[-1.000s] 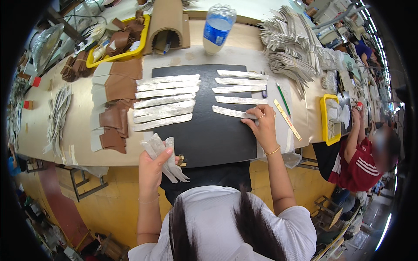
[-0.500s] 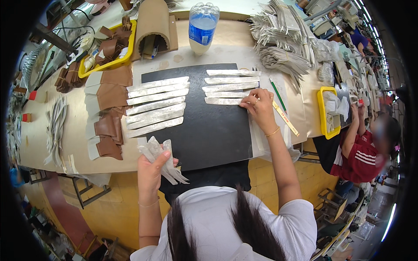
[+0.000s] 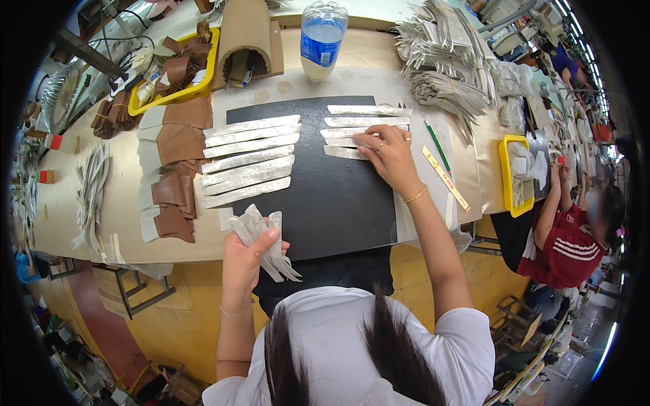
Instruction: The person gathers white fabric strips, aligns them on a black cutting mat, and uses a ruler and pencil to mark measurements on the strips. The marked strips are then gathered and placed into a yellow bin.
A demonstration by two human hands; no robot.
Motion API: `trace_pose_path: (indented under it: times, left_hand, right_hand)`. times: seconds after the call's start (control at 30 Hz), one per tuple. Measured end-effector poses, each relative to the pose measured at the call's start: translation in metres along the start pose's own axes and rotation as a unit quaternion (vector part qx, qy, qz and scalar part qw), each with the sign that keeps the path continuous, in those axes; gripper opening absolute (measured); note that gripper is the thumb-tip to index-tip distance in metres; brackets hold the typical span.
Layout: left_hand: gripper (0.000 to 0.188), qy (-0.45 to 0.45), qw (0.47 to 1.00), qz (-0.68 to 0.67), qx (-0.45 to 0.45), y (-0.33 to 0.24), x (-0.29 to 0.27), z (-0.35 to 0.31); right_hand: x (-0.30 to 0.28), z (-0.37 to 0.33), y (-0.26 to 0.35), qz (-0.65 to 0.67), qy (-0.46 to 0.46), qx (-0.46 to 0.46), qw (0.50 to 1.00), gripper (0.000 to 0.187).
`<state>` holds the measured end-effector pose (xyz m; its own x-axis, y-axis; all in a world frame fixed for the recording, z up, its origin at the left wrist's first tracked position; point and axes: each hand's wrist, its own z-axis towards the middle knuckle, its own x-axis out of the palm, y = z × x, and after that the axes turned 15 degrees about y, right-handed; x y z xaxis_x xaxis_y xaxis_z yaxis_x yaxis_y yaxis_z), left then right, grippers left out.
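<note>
My left hand (image 3: pixel 247 260) is closed around a fanned bundle of silver strips (image 3: pixel 265 240), held at the near edge of the black mat (image 3: pixel 332 203), thumb across the top of the bundle. My right hand (image 3: pixel 387 154) lies palm down on the right side of the mat, fingers spread narrowly and pressing on the right-hand column of strips (image 3: pixel 362 125); its fingertips cover the lower two pieces of that column. Whether a strip is pinched beneath the fingers, I cannot tell.

The right-hand column holds about five silver strips laid flat, roughly parallel, one below another. The left-hand column of strips (image 3: pixel 247 159) holds seven, also flat and parallel, slightly slanted, and well apart from the right column with bare mat between.

The mat lies on the workbench (image 3: pixel 122 223). Left of the mat, brown leather pieces (image 3: pixel 177 145) with pale backing overlap in a row. A green pencil (image 3: pixel 437 143) and a yellow ruler (image 3: pixel 445 178) lie just beside the mat's right edge. A plastic water bottle (image 3: pixel 321 40) stands beyond the mat's far edge, beside a cardboard arch (image 3: pixel 245 30). A yellow tray (image 3: pixel 504 179) sits at the right, near a seated person in a red top (image 3: pixel 565 240).
</note>
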<state>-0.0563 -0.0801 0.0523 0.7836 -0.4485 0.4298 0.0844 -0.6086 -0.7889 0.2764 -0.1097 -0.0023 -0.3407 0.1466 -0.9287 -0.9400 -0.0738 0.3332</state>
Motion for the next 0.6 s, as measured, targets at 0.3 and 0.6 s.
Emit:
trace_pose_path:
  times: [0.3,0.6]
  left_hand:
    - [0.029,0.004,1.0,-0.013,-0.01,0.003,-0.003,-0.004]
    - [0.021,0.029,0.999,-0.03,0.009,0.008,0.012,-0.001]
  right_hand:
    - [0.008,-0.004,0.004,-0.006,0.035,-0.02,0.999,0.021]
    - [-0.011,-0.024,0.117,0.451,0.154,-0.005,0.879,0.022]
